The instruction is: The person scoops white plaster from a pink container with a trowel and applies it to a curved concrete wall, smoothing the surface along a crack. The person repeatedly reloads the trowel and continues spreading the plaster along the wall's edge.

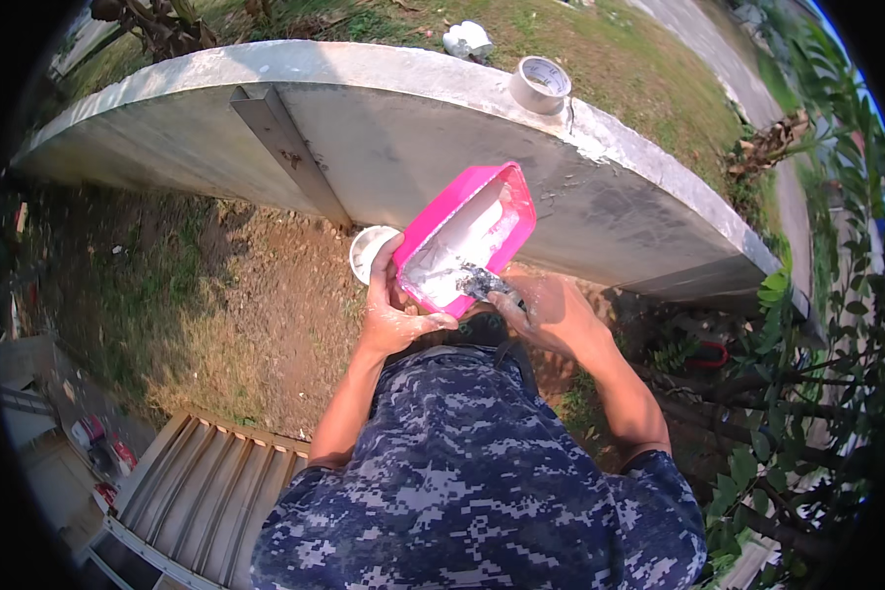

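My left hand (395, 320) grips the lower left end of a pink rectangular plastic container (504, 182), held tilted with white paste inside it. My right hand (541, 320) holds a paste-smeared metal scraper (479, 283), its blade at the lower inside of the container. Part of that hand's fingers is hidden by the tool and container. A white round bucket (369, 251) stands on the dirt behind my left hand, partly hidden by it.
A curved concrete wall (393, 128) crosses ahead, carrying a tape roll (540, 84). A white crumpled object (467, 39) lies beyond it. A slatted wooden frame (206, 482) is at lower left. Leafy branches (757, 462) crowd the right side.
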Tool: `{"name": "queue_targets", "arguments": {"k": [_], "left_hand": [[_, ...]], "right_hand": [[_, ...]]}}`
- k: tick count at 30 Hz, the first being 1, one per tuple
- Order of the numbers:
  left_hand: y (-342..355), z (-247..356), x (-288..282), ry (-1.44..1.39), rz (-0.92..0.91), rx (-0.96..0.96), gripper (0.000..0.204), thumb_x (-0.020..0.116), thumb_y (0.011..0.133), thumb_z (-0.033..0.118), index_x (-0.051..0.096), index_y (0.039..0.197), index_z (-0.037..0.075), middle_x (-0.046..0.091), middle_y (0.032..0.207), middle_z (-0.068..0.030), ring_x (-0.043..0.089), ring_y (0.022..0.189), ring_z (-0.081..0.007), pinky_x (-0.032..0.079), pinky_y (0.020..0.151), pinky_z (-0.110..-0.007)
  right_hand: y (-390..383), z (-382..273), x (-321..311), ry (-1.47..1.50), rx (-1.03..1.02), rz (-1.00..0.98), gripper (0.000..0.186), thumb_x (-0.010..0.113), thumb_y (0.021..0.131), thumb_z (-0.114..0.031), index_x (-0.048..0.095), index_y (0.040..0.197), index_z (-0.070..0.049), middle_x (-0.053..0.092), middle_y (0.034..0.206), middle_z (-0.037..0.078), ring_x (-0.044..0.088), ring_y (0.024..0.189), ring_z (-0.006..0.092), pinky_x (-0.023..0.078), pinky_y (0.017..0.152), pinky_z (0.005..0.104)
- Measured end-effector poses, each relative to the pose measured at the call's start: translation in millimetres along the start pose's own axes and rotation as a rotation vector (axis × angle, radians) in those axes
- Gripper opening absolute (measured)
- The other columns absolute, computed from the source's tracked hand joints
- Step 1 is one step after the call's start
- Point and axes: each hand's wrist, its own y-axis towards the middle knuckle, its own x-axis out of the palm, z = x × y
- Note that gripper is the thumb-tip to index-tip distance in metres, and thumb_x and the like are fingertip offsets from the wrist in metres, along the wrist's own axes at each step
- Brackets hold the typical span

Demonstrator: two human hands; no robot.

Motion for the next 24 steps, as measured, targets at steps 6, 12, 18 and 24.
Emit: {"name": "queue_targets", "arguments": {"k": [6,12,18,24], "left_hand": [[-8,-6,-4,0.015,0.027,0.029,0.118,0.093,0.052,0.004,0.022,0.147,0.007,0.038,0.143,-0.0147,0.043,0.132,-0.0269,0.040,0.109,-0.042],[-8,-18,-13,0.009,0.169,-0.009,0.124,0.096,0.050,0.027,0.023,0.147,0.003,0.042,0.141,-0.0142,0.047,0.128,-0.0283,0.041,0.108,-0.044],[-15,-31,-38,0.018,0.286,-0.010,0.115,0.095,0.056,0.027,0.026,0.145,0.001,0.042,0.139,-0.0128,0.045,0.129,-0.0267,0.038,0.109,-0.041],[-12,-59,-42,0.113,0.450,0.007,0.113,0.094,0.056,0.034,0.030,0.144,0.001,0.044,0.139,-0.0121,0.045,0.129,-0.0262,0.037,0.109,-0.040]], "right_hand": [[6,10,18,0.171,-0.106,-0.042,0.030,0.056,0.095,-0.032,0.061,0.099,-0.002,0.061,0.067,0.020,0.062,0.061,0.0370,0.046,0.054,0.0431],[7,38,15,0.792,0.230,-0.345,0.031,0.058,0.097,-0.035,0.061,0.096,-0.004,0.053,0.061,0.000,0.052,0.048,0.0068,0.039,0.044,0.0259],[-3,96,-59,0.925,0.089,0.149,0.032,0.058,0.098,-0.023,0.054,0.124,-0.004,0.063,0.075,0.003,0.053,0.053,0.0054,0.040,0.045,0.0221],[51,175,-154,0.179,-0.095,0.478,0.038,0.061,0.095,-0.019,0.055,0.130,-0.004,0.060,0.081,0.007,0.056,0.067,0.0163,0.047,0.063,0.0336]]}}
